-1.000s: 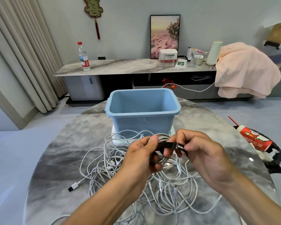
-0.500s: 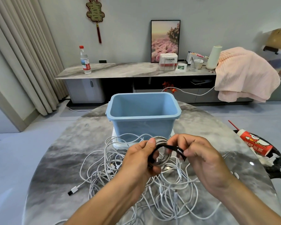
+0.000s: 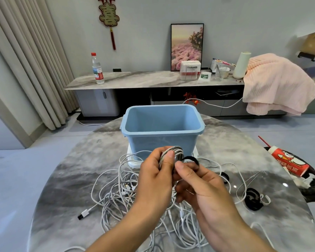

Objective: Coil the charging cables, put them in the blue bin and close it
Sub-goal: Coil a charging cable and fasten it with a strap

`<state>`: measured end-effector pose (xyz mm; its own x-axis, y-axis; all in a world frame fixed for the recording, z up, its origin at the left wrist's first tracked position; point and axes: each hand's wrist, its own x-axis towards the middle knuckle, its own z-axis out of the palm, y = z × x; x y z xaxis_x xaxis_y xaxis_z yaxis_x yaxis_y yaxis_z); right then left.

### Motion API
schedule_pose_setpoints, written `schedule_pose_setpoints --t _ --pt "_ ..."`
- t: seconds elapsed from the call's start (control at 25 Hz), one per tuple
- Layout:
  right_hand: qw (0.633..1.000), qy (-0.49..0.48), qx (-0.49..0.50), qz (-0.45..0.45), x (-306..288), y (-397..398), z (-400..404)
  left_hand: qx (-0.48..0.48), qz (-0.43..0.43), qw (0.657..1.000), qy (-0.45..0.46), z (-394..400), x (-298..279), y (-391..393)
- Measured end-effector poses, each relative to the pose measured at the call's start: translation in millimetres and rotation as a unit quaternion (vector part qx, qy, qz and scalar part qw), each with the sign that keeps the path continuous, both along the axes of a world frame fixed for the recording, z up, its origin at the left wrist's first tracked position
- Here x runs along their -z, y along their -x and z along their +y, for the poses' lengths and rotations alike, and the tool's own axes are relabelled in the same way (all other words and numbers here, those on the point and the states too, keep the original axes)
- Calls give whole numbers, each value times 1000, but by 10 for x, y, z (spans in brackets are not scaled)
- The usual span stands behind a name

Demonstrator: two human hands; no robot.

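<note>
bin point(image 3: 162, 142) centre on table point(image 3: 65, 179); loose cables point(image 3: 116, 193) before it; cup point(image 3: 287, 161) at right edge

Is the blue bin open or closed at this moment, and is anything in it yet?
Open. The blue bin has no lid on its rim, and the visible inner walls are bare. Its floor is hidden, so empty cannot be confirmed.

We are looking down at a round grey marble table point(image 3: 65, 180). Lying on it are a tangle of white charging cables point(image 3: 116, 193), black straps point(image 3: 252, 199) to the right, and a white lid point(image 3: 133, 161) carrying the open blue bin point(image 3: 162, 140).
</note>
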<state>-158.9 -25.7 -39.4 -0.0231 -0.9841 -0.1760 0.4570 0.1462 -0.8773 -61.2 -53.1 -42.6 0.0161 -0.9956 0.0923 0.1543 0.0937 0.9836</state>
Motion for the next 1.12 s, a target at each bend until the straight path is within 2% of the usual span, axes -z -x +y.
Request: schedule_pose_setpoints --t 0.12,0.24,0.32,0.4,0.52,0.64,0.76,0.84,0.92,1.04,1.12 --pt "999 -19 45 13 0 46 -12 -2 -50 997 56 0 61 24" --pt "998 -15 27 46 -18 121 -16 10 -62 995 76 7 45 18" --pt "997 16 16 75 -55 201 -42 5 -42 999 22 -19 23 -9" --pt "985 98 2 144 -107 310 -78 6 9 998 -64 -71 10 -43" --pt "922 225 -26 314 -117 416 -134 16 97 986 -137 -113 -28 -62" --pt "857 289 -23 426 -29 447 -181 50 115 982 -138 -82 -44 -48" --pt "832 299 15 468 31 471 -223 79 120 980 -138 -58 -24 -41" --pt "802 311 55 507 52 477 -239 93 125 977 -143 -50 -27 -40" --pt "752 344 92 556 70 479 -248 109 126 975 -143 -27 -39 -28" --pt "657 406 133 622 114 469 -245 127 140 971 -146 11 -48 -7" --pt "616 426 161 642 119 439 -222 131 143 970 -143 21 -52 -4"
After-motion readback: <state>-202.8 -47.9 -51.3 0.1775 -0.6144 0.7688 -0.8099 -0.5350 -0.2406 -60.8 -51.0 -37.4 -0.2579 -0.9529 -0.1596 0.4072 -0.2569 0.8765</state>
